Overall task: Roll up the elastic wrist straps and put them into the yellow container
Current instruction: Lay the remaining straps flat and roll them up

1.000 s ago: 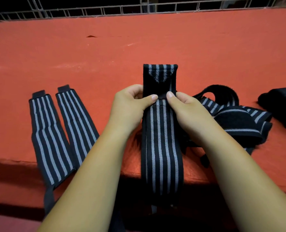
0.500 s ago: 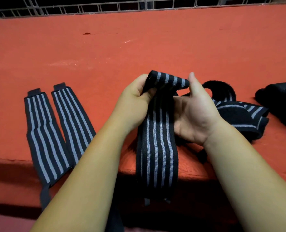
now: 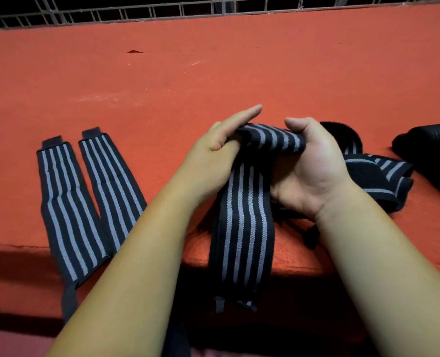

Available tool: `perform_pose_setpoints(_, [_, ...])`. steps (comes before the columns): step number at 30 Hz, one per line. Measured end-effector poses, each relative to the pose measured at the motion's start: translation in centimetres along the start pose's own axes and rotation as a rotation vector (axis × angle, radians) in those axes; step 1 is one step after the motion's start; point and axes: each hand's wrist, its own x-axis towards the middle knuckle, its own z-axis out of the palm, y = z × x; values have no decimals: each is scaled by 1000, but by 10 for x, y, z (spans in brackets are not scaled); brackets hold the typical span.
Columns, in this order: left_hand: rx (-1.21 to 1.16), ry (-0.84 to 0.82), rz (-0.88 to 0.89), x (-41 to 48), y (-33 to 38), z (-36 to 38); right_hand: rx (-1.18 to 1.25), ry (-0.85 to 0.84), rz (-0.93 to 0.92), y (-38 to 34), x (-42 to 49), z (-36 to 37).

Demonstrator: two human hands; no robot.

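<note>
Strap at the near edge of the table, far end turned over

Strap [image 3: 242,222], black woven elastic with four pale grey lengthwise stripes, lies with its long axis running from the person outward. Its near end hangs over the near edge of the red table [image 3: 213,73], showing short dark tabs. Its far end is folded into a soft roll lying crosswise between the hands, above the table. The left hand [image 3: 213,161] grasps the roll's left side, thumb tucked against the fold and forefinger straight along the top. The right hand [image 3: 314,171], palm up, clasps the right side, thumb over the top and fingers curled beneath. Two flat straps [image 3: 64,210] of the same ribbed weave lie side by side at the near left, plain black tabs pointing away, near ends draped over the edge. A heap of straps [image 3: 384,173] lies just right of the right hand. A black object [image 3: 430,145] sits at the right edge. A metal grid [image 3: 136,11] borders the far edge. The cloth cover looks felt-like.
</note>
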Motion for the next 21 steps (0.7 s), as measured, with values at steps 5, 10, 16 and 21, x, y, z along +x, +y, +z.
perform_pose_setpoints(5, [-79,46,-100,-5,8,-6,-32,73,-13,-2,2,2])
perform_pose_setpoints(10, [-239,150,-218,-3,14,-8,-64,148,-54,8,3,9])
perform_pose_setpoints(16, [-145,96,-360,-9,19,-1,-202,317,-200,13,7,13])
perform_pose_setpoints(21, [-43,68,-329,-12,28,10,-455,363,-232,13,5,16])
